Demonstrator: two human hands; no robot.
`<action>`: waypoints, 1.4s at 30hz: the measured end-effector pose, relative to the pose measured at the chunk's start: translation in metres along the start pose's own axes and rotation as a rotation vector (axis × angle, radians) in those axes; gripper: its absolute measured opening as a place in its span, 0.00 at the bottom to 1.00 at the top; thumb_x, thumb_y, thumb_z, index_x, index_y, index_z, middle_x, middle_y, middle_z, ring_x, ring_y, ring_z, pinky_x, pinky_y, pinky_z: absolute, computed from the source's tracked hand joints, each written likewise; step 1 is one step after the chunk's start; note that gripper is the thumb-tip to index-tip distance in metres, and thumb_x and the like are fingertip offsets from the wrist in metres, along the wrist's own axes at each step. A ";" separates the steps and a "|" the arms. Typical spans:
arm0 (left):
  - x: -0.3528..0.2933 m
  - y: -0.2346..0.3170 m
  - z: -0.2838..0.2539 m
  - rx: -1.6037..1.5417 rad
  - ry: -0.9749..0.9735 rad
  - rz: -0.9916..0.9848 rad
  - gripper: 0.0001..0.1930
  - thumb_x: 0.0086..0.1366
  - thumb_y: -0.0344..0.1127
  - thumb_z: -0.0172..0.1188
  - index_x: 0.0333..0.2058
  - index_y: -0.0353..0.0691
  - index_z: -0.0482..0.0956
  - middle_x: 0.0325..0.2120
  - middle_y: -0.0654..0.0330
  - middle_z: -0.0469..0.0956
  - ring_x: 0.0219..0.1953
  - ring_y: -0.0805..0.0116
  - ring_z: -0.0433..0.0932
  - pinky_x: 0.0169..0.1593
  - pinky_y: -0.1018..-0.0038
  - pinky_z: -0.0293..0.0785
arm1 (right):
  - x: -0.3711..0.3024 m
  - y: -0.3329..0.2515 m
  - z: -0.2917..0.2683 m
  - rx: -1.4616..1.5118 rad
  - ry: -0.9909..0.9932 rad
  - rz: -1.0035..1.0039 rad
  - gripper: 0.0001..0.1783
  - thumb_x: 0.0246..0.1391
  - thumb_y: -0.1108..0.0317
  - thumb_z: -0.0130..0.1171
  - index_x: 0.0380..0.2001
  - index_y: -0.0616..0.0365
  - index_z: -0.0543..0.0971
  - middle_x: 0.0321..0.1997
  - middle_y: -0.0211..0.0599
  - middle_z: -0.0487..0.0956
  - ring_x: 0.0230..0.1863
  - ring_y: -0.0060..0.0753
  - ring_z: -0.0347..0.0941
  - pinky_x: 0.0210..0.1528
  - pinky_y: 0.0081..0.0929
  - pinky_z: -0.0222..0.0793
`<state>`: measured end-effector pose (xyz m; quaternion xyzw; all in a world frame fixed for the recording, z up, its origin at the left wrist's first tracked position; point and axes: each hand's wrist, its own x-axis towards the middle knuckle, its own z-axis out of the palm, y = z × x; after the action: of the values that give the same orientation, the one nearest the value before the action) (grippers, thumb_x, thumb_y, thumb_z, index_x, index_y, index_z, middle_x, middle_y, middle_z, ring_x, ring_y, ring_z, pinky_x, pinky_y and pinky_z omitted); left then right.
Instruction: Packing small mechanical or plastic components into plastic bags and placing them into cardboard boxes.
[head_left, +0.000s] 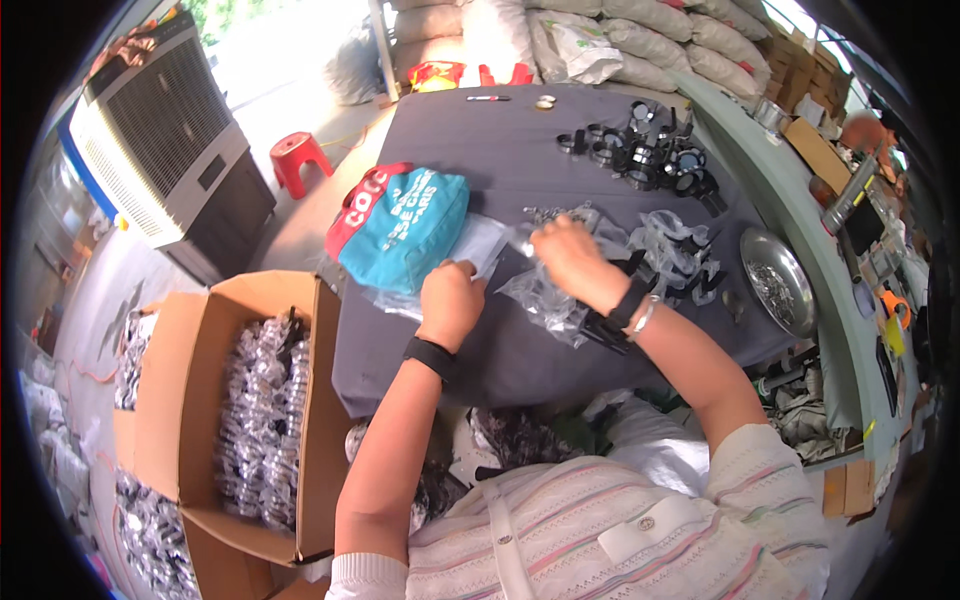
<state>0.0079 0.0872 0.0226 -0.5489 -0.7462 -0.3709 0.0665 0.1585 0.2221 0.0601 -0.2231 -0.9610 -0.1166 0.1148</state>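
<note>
My left hand (452, 300) is closed, its fingers curled over the flat clear plastic bags (487, 245) beside a teal and red cloth bag (410, 235). Whatever it may grip is hidden. To the right, my right hand (575, 262) pinches something small and blurred that I cannot make out. Just behind its fingers lies a small heap of metal pieces (545, 213). Crumpled clear plastic bags (548, 305) spread under my right wrist, and more bags with black parts (670, 250) lie to its right.
Black parts with silver rings (650, 150) are heaped at the table's far right. A steel bowl (778, 283) of small metal pieces stands at the right edge. On the left are an open carton (318, 400) of plastic-wrapped goods, a red stool (300, 160) and an air cooler (165, 130).
</note>
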 end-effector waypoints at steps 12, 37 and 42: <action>0.011 -0.008 0.023 0.307 -0.139 0.068 0.03 0.44 0.26 0.56 0.16 0.35 0.76 0.19 0.47 0.76 0.24 0.49 0.77 0.30 0.61 0.74 | 0.086 0.072 -0.054 0.217 -0.378 -0.088 0.17 0.43 0.65 0.63 0.35 0.65 0.79 0.34 0.53 0.79 0.39 0.53 0.76 0.43 0.39 0.71; 0.017 -0.038 0.024 -0.071 0.003 -0.209 0.05 0.47 0.24 0.58 0.17 0.35 0.71 0.17 0.46 0.75 0.23 0.46 0.76 0.29 0.57 0.72 | 0.221 0.200 0.117 -0.177 -0.260 0.433 0.15 0.53 0.73 0.51 0.44 0.54 0.77 0.48 0.46 0.77 0.55 0.51 0.69 0.51 0.44 0.68; 0.015 -0.030 0.013 -0.046 0.028 -0.224 0.04 0.45 0.25 0.59 0.17 0.36 0.72 0.18 0.48 0.75 0.23 0.48 0.76 0.28 0.59 0.72 | 0.205 0.170 0.061 -0.003 0.030 0.168 0.12 0.48 0.71 0.52 0.38 0.61 0.71 0.36 0.52 0.79 0.40 0.56 0.75 0.41 0.46 0.70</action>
<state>-0.0194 0.1030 0.0063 -0.4583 -0.7932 -0.4004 0.0225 0.0468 0.4699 0.0875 -0.3014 -0.9369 -0.1111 0.1381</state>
